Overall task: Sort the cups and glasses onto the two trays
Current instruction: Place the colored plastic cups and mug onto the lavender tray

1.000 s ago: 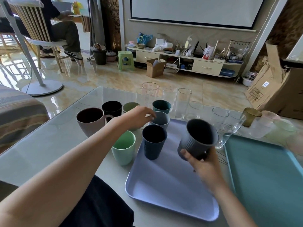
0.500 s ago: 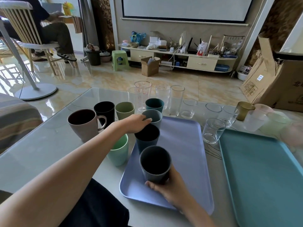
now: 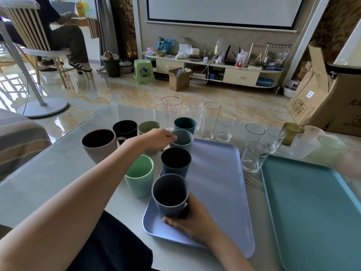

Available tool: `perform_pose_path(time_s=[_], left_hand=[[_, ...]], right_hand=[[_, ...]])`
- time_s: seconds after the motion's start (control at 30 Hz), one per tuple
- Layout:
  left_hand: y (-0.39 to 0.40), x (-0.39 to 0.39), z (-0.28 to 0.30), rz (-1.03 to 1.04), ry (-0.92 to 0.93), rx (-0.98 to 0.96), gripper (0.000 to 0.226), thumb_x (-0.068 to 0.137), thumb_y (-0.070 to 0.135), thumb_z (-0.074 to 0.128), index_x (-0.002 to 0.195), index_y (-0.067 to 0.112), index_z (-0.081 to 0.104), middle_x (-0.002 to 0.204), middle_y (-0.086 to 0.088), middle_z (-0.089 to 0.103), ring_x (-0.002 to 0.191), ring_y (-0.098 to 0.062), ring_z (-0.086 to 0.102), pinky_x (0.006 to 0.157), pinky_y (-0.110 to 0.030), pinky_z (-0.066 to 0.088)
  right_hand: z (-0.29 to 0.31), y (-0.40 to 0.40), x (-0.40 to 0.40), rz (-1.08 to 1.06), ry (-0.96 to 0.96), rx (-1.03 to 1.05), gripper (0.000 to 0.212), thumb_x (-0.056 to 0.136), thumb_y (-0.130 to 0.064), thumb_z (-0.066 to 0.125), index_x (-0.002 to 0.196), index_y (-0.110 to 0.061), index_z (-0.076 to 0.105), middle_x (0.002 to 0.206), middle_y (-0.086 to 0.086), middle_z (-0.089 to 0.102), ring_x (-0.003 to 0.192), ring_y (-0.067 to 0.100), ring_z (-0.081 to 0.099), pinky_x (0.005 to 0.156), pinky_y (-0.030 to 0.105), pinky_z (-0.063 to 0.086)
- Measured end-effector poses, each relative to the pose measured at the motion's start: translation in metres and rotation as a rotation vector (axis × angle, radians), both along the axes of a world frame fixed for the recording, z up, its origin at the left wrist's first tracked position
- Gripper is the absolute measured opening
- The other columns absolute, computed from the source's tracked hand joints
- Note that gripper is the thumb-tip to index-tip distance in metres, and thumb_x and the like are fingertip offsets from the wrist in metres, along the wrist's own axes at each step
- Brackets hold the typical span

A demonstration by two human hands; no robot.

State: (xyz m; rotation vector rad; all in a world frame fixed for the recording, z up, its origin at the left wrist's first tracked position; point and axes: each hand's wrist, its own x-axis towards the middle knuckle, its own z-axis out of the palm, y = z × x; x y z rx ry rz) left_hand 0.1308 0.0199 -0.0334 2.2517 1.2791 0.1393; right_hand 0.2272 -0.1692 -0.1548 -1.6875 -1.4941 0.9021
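Observation:
My right hand (image 3: pixel 192 222) grips a grey ribbed cup (image 3: pixel 170 196) standing upright at the near left corner of the lavender tray (image 3: pixel 216 182). Behind it on the tray stand a dark blue cup (image 3: pixel 175 163) and a grey-blue cup (image 3: pixel 182 140). My left hand (image 3: pixel 158 138) pinches the rim of the grey-blue cup. A mint cup (image 3: pixel 139 176), a pink mug (image 3: pixel 98 145), a black cup (image 3: pixel 125 131), an olive cup (image 3: pixel 149 128) and a teal cup (image 3: pixel 185 125) stand on the table left of and behind the tray. The teal tray (image 3: pixel 312 212) lies at the right.
Several clear glasses (image 3: pixel 210 120) stand behind the trays, one small glass (image 3: pixel 254 157) between them. An amber glass (image 3: pixel 292 133) and frosted cups (image 3: pixel 306 144) are at the far right. Cardboard boxes (image 3: pixel 328 94) stand beyond the glass table (image 3: pixel 48 173). A person sits on a chair at far left.
My right hand carried the grey ribbed cup from mid-air over the tray's right side down to its near left corner. My left hand moved onto the grey-blue cup's rim.

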Motion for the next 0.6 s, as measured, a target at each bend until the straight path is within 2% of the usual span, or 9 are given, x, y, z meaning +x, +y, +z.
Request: perform_pose_path(time_s=[0.1, 0.2, 0.27, 0.33, 0.4, 0.43, 0.5, 0.53, 0.6], left_hand=[[0.004, -0.011, 0.009, 0.046, -0.101, -0.014, 0.030, 0.095, 0.031, 0.047, 0.116, 0.015, 0.061, 0.100, -0.007, 0.066, 0.079, -0.024, 0.069, 0.058, -0.020, 0.050], [0.009, -0.027, 0.015, 0.048, -0.117, -0.018, 0.021, 0.090, 0.010, 0.050, 0.104, 0.014, 0.065, 0.087, -0.004, 0.066, 0.071, -0.019, 0.064, 0.043, -0.010, 0.043], [0.015, -0.041, 0.021, 0.058, -0.095, -0.017, 0.029, 0.084, -0.003, 0.049, 0.095, 0.018, 0.066, 0.090, -0.009, 0.067, 0.078, -0.022, 0.064, 0.045, -0.014, 0.043], [0.020, -0.058, 0.027, 0.091, -0.059, 0.012, 0.036, 0.080, -0.009, 0.048, 0.095, 0.018, 0.067, 0.097, -0.011, 0.069, 0.088, -0.026, 0.064, 0.058, -0.024, 0.051], [0.028, -0.075, 0.029, 0.130, -0.017, 0.082, 0.038, 0.080, -0.010, 0.046, 0.100, 0.013, 0.069, 0.105, -0.014, 0.068, 0.097, -0.030, 0.062, 0.080, -0.036, 0.053], [0.032, -0.083, 0.029, 0.137, 0.036, 0.120, 0.039, 0.081, -0.009, 0.045, 0.104, 0.012, 0.068, 0.108, -0.014, 0.066, 0.099, -0.030, 0.061, 0.086, -0.036, 0.051], [0.035, -0.094, 0.026, 0.140, 0.152, 0.169, 0.042, 0.082, -0.007, 0.043, 0.109, 0.012, 0.067, 0.114, -0.013, 0.064, 0.102, -0.028, 0.058, 0.087, -0.031, 0.047], [0.036, -0.096, 0.024, 0.143, 0.182, 0.173, 0.043, 0.082, -0.007, 0.043, 0.112, 0.013, 0.066, 0.118, -0.012, 0.063, 0.105, -0.027, 0.057, 0.089, -0.030, 0.046], [0.039, -0.097, 0.020, 0.144, 0.215, 0.172, 0.044, 0.082, -0.006, 0.047, 0.119, 0.014, 0.063, 0.125, -0.012, 0.059, 0.111, -0.027, 0.054, 0.093, -0.031, 0.044]], right_hand=[[0.003, 0.000, 0.000, 0.015, -0.015, 0.005, 0.071, 0.058, -0.056, 0.073, 0.117, -0.057, 0.032, 0.113, -0.020, 0.064, 0.106, 0.004, 0.059, 0.090, 0.033, 0.050], [0.004, -0.001, -0.001, 0.021, -0.015, -0.011, 0.071, 0.057, -0.056, 0.073, 0.114, -0.064, 0.031, 0.112, -0.023, 0.062, 0.106, 0.003, 0.058, 0.089, 0.028, 0.049], [0.008, -0.003, 0.002, 0.051, 0.005, -0.036, 0.075, 0.057, -0.048, 0.075, 0.109, -0.074, 0.026, 0.106, -0.035, 0.059, 0.103, -0.008, 0.055, 0.086, 0.017, 0.047], [0.012, -0.007, 0.012, 0.127, 0.017, -0.087, 0.077, 0.062, -0.038, 0.074, 0.107, -0.077, 0.025, 0.088, -0.043, 0.057, 0.086, -0.019, 0.054, 0.071, 0.003, 0.041], [0.016, -0.012, 0.026, 0.188, 0.012, -0.121, 0.069, 0.069, -0.028, 0.063, 0.111, -0.071, 0.031, 0.075, -0.036, 0.059, 0.063, -0.010, 0.053, 0.061, 0.004, 0.040], [0.016, -0.014, 0.034, 0.196, 0.023, -0.123, 0.069, 0.072, -0.019, 0.059, 0.117, -0.065, 0.034, 0.082, -0.034, 0.060, 0.060, -0.005, 0.051, 0.061, 0.006, 0.040], [0.018, -0.015, 0.048, 0.166, 0.055, -0.109, 0.073, 0.079, 0.000, 0.055, 0.126, -0.052, 0.036, 0.116, -0.028, 0.056, 0.064, 0.005, 0.055, 0.068, 0.014, 0.046], [0.021, -0.013, 0.053, 0.136, 0.072, -0.090, 0.070, 0.081, 0.006, 0.054, 0.126, -0.046, 0.040, 0.123, -0.022, 0.054, 0.067, 0.010, 0.058, 0.070, 0.018, 0.049], [0.031, -0.005, 0.060, 0.044, 0.112, -0.023, 0.056, 0.086, 0.009, 0.051, 0.118, -0.037, 0.049, 0.118, -0.009, 0.059, 0.066, 0.012, 0.061, 0.069, 0.022, 0.051]])
